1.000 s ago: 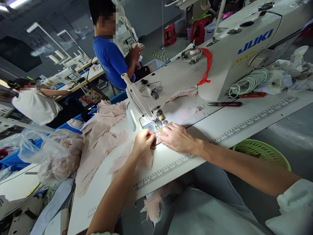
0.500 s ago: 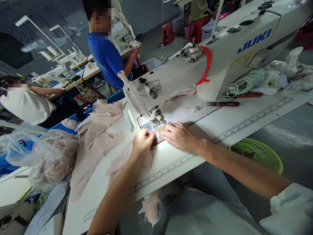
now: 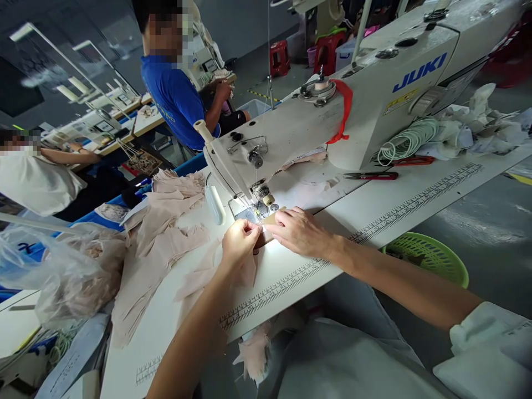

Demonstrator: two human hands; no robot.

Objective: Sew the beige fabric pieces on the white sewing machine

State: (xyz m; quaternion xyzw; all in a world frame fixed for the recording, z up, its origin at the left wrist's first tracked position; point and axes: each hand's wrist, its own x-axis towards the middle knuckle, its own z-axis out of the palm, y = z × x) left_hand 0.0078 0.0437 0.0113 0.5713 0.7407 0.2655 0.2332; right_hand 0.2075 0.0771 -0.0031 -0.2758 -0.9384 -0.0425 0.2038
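Note:
My left hand (image 3: 239, 241) is closed in a pinch on a thin beige fabric piece (image 3: 245, 271) close to the needle of the white sewing machine (image 3: 236, 166). My right hand (image 3: 297, 231) lies just to the right, its bent fingers gripping the same work beside a small tan strip (image 3: 275, 216). The fingertips of both hands nearly meet in front of the presser foot (image 3: 258, 210), under a bright lamp. Part of the fabric is hidden beneath my hands.
Stacked beige fabric pieces (image 3: 153, 244) lie left of the machine, with a plastic bag (image 3: 78, 277) beyond. Thread snips (image 3: 371, 175) and coiled pale cord (image 3: 409, 139) are at right. A green basket (image 3: 446, 257) stands below the table edge. Two people sit across the room.
The whole view has shifted slightly, so things appear further left. My right fingertips have come a little closer to my left hand. Both hands stay at the fabric.

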